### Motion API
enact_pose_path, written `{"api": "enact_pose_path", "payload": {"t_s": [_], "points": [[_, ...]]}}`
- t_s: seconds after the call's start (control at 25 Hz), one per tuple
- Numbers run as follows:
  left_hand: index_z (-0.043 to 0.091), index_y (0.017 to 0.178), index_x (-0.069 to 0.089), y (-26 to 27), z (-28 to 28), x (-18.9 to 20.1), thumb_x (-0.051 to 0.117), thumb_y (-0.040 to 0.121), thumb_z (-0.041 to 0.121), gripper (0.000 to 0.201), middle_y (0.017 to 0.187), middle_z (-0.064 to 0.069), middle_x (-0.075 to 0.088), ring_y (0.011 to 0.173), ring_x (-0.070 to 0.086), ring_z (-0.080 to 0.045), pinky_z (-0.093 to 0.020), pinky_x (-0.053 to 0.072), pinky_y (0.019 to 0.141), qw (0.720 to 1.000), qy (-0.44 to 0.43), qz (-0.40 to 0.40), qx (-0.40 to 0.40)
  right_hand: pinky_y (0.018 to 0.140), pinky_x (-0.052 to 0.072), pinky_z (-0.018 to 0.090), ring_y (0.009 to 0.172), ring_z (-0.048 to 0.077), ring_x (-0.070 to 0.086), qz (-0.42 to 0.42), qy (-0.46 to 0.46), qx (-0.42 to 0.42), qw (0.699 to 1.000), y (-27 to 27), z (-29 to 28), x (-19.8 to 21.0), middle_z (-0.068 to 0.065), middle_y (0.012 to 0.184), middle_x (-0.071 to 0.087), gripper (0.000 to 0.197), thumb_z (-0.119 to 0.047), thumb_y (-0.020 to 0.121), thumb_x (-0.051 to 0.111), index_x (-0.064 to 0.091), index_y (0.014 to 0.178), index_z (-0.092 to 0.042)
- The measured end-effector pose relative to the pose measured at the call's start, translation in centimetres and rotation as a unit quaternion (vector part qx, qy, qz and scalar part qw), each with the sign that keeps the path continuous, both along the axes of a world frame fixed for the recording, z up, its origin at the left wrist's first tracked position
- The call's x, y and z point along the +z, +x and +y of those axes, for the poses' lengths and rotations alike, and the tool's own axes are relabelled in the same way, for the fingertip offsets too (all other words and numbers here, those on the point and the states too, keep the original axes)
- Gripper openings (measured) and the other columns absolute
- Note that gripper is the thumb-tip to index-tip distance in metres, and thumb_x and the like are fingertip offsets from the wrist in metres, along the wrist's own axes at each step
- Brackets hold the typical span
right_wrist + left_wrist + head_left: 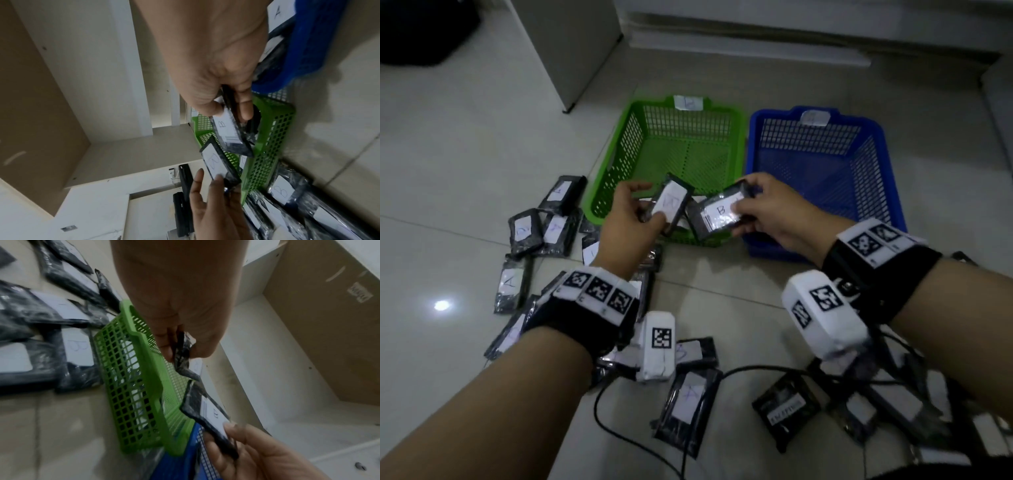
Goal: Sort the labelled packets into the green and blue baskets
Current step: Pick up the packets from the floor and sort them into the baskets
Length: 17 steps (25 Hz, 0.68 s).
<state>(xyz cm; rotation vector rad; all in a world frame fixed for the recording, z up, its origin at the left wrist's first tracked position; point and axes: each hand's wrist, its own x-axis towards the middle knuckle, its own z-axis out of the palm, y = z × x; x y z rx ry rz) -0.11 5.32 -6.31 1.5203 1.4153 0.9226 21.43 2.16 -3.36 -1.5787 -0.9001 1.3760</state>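
Wrist bands: black bands with white coded tags sit on both forearms, nearest the head camera.
Loose packets (688, 407): black, white-labelled, scattered on the floor (465, 154) on the near and left sides of the green basket; one reads A, others B.
Green basket (619, 154): on the floor, holding no packets, a label on its far rim.
Blue basket (887, 178): touching the green basket's right side, also labelled on its far rim.
Left hand (626, 219): thumb and fingers pinch a packet marked B (671, 204), tilted, over the green basket's near rim.
Right hand (774, 212): fingers and thumb grip a second B packet (717, 214), just right of the first, over the same near rim.
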Motion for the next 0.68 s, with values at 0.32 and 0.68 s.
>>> {"api": "enact_pose_path", "payload": {"t_s": [0.32,0.68], "points": [[0.016,0.113,0.064,-2.1,5.7,-0.6,0.057,0.084,0.015,0.029,0.112,-0.007,0.065,0.099,0.062,-0.023,-0.026,0.045,0.087,0.965,0.033,0.258,-0.033,0.089,0.053,0.042,0.096,0.03,0.06,0.002,-0.045,-0.016,0.999,-4.5,4.8,-0.7,0.012,0.093,0.06,0.024,0.015,0.088,0.047,0.051,0.082,-0.009],[0.021,0.091,0.071,-9.0,-4.7,-2.9,0.066,0.082,0.013,0.013,0.095,0.006,0.064,0.081,0.057,-0.006,-0.005,0.04,0.074,0.979,0.064,0.191,-0.031,0.078,0.041,0.007,0.089,0.011,0.054,-0.323,0.153,0.093,0.929,-7.2,-1.9,-3.4,0.001,0.103,0.05,0.029,-0.004,0.086,0.056,0.067,0.11,-0.017]]}}
